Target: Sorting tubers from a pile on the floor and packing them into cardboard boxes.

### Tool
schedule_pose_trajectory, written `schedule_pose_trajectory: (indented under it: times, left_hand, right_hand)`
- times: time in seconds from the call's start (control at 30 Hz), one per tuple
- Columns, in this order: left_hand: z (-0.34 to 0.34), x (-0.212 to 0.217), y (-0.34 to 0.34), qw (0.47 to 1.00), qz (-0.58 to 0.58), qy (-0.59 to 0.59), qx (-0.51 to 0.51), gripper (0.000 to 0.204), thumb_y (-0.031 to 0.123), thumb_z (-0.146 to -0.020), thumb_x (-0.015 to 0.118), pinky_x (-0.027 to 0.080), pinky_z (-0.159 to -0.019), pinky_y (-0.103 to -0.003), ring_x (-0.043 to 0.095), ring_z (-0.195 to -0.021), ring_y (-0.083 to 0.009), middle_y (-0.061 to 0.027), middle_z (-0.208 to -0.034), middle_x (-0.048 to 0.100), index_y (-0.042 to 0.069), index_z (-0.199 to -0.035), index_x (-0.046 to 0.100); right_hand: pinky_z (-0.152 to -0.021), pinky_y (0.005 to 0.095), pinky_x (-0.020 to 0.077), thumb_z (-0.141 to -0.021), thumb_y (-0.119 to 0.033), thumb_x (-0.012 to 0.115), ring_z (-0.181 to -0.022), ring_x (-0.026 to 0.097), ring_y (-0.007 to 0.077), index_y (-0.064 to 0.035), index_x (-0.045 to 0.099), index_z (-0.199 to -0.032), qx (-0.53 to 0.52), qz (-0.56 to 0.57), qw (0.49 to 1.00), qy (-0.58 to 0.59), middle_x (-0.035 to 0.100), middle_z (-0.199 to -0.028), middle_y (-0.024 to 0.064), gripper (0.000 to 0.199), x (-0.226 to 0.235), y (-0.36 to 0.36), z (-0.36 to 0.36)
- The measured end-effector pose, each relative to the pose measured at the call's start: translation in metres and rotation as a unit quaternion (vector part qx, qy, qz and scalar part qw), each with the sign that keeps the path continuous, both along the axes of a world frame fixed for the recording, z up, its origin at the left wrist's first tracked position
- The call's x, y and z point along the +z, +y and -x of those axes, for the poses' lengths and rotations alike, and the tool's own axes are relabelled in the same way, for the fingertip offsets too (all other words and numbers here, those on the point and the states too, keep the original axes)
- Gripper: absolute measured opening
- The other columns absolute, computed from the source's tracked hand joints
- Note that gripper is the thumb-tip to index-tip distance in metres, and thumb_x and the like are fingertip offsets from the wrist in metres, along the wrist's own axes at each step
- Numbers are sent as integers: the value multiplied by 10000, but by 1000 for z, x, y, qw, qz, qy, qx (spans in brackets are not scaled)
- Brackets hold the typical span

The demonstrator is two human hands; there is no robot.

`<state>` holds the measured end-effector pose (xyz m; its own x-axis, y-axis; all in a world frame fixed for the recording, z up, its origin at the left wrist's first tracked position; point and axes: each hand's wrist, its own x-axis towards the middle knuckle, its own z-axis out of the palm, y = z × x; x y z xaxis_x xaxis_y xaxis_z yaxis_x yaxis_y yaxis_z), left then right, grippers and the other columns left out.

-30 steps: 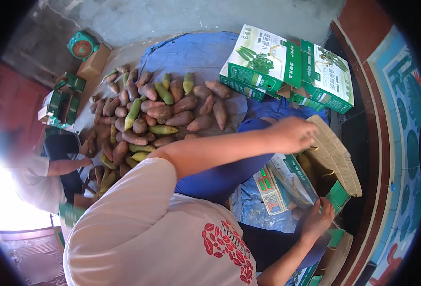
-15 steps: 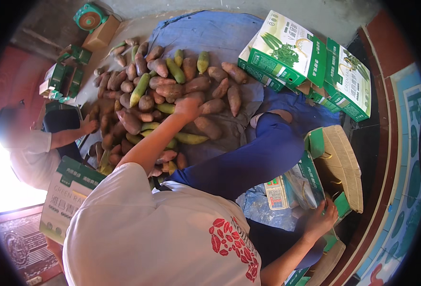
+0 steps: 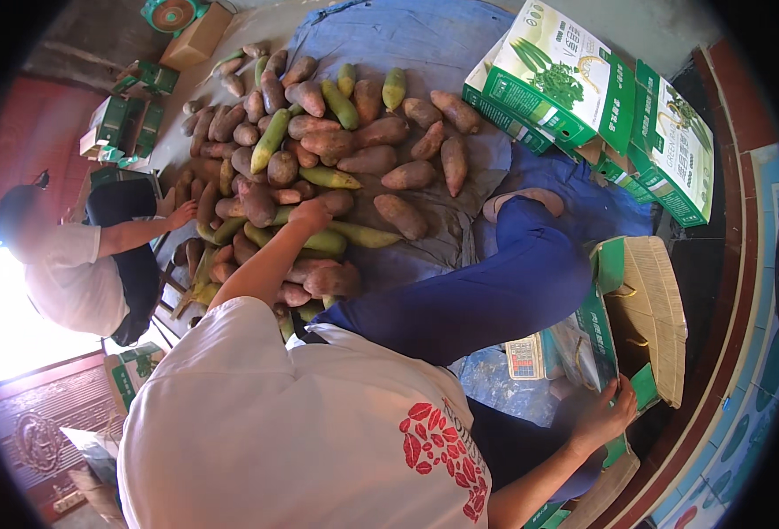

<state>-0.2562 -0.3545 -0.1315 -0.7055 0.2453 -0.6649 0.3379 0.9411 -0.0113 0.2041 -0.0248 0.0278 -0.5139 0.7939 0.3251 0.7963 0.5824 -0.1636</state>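
1. far left, small green-and-white boxes (image 3: 123, 123) are piled near a red wall (image 3: 41, 132); i cannot tell what they hold. lower down, another green box (image 3: 131, 370) shows only partly behind the wearer's shirt (image 3: 319, 432).
2. upper right, printed boxes (image 3: 566, 75) lie together; their contents are hidden.
3. below them, an open box (image 3: 654, 286) has its brown flap spread; its inside is too dark to read. clear plastic (image 3: 573, 344) lies along its left panel. the right hand (image 3: 608, 414) has bent fingers touching the near edge; how firm the grip is, i cannot tell.
4. on the floor, left to centre, a heap of green and brown vegetables (image 3: 400, 216) spreads onto a blue sheet (image 3: 389, 31). the left hand (image 3: 310, 213) is down among them, touching; whether it is closed round one, i cannot tell.
5. left of the heap, a seated co-worker (image 3: 77, 273) reaches toward it; to the right, a scale (image 3: 524, 357) sits beside the open box.
6. a second ago the left hand was over the open box; now it is at the heap. the right hand has stayed at the edge.
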Motion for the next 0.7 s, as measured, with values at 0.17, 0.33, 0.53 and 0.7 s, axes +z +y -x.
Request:
schedule_pose_trajectory:
  times: [0.17,0.33,0.53,0.7]
  left_hand:
    - [-22,-47,-25,999,8,-42,-22,373,342,-790,583,465,-890,-415,582,-1062,-306,-117,-1135,616,123,-1086,636]
    - [-63,-56,-22,993,18,-98,-67,372,350,-765,606,463,-888,-396,575,-1072,-294,-111,-1121,620,156,-1081,638]
    - [-69,-69,-25,990,-15,-124,-60,385,340,-763,609,454,-902,-377,573,-1077,-280,-105,-1125,619,163,-1105,630]
    - [-69,-79,-30,988,-9,-144,-57,377,322,-771,602,451,-910,-380,571,-1083,-279,-107,-1135,617,152,-1106,631]
  right_hand:
    - [-802,417,431,-923,-195,527,-875,582,313,-9,610,-991,-4,-13,1000,-1,625,-915,132,215,-4,-1,0]
    - [-791,415,437,-929,-198,522,-865,589,312,-11,604,-1000,1,-28,1000,-3,629,-922,128,216,-7,0,-1]
    - [-791,410,441,-927,-186,527,-869,595,309,-9,602,-996,10,-38,999,0,631,-931,125,204,-9,1,-1]
    - [-773,415,451,-936,-172,513,-865,594,317,-2,598,-1003,11,-55,998,-17,631,-931,124,201,-9,2,-1]
